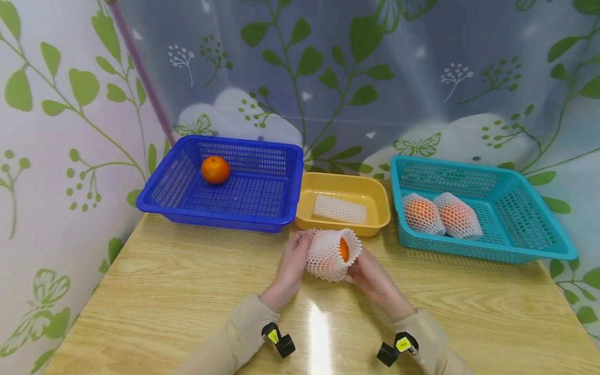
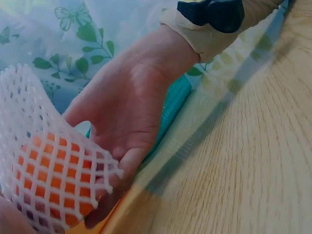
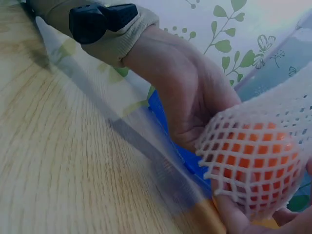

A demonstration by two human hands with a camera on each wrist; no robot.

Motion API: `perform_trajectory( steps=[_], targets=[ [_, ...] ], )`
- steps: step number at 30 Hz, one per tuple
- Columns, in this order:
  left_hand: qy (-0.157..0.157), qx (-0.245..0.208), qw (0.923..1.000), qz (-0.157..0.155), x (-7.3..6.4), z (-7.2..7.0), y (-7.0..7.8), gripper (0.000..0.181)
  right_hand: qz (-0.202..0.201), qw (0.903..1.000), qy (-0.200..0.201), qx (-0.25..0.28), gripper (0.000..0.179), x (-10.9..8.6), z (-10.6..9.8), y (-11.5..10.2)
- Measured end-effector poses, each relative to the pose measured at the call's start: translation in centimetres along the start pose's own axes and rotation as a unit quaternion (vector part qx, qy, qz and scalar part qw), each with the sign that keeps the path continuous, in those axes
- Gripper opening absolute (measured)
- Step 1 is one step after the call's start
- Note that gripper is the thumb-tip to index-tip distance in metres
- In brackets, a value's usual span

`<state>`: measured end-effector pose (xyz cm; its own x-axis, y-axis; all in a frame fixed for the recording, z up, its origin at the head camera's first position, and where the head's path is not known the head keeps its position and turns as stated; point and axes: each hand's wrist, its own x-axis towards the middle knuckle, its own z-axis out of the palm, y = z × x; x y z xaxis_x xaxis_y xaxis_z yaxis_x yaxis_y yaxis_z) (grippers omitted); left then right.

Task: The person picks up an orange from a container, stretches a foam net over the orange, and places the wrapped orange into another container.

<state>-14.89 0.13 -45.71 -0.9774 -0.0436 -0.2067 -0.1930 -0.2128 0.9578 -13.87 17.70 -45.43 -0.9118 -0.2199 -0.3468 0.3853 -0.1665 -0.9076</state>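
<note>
Four oranges show in all, one in the hands, one bare and two wrapped; the held orange (image 1: 344,250) sits inside one white foam net (image 1: 325,256), above the table's middle and nearer its far edge, just in front of the yellow tray; the left hand (image 1: 291,260) grips the net's left end, its thumb on top, while the right hand (image 1: 372,276) grasps the other side, fingers curled beneath; the net is a soft tube of diamond mesh with a scalloped rim, its open end facing right and glossy peel showing within

Three plastic containers line the table's far edge; one blue basket (image 1: 220,217), oblong with slotted walls, stands by the far left corner and carries one bare orange (image 1: 215,170), round and shiny, toward its back left; one yellow tray (image 1: 347,188), smooth with rounded corners, stands beside it and contains flat white netting (image 1: 339,209), pieces too closely laid to count; one teal basket (image 1: 497,208) stands by the far right corner, two wrapped oranges (image 1: 423,214) side by side near its front left corner; the table (image 1: 187,291) has pale, streaked wood grain
</note>
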Motion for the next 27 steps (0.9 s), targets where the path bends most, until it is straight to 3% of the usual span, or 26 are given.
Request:
perform_trajectory(
  steps=[5,11,17,20,23,27],
  targets=[
    [0.002,-0.004,1.0,-0.001,-0.1,-0.1,0.4,0.035,-0.01,0.9974,-0.064,-0.03,0.062,-0.3,0.0,-0.2],
    [-0.022,-0.035,0.9991,-0.011,0.3,-0.3,0.2,0.028,-0.019,0.9919,-0.118,-0.042,0.071,-0.7,0.1,-0.4],
    [-0.082,-0.081,0.9932,-0.015,0.0,0.1,0.2,0.021,-0.036,0.9843,-0.172,0.014,0.067,-1.6,0.2,-0.9],
    [-0.113,-0.114,0.9868,-0.021,-0.4,0.1,0.3,0.021,-0.057,0.9796,-0.192,0.011,0.065,-1.8,0.5,-1.1],
    [-0.125,-0.115,0.9851,-0.029,-0.7,0.0,0.2,0.026,-0.079,0.9842,-0.158,-0.003,0.062,-2.0,0.9,-1.3],
    [-0.145,-0.085,0.9832,-0.07,-0.9,-0.2,-0.2,0.04,-0.099,0.9945,-0.034,-0.003,0.049,-2.1,1.6,-1.4]
  ],
)
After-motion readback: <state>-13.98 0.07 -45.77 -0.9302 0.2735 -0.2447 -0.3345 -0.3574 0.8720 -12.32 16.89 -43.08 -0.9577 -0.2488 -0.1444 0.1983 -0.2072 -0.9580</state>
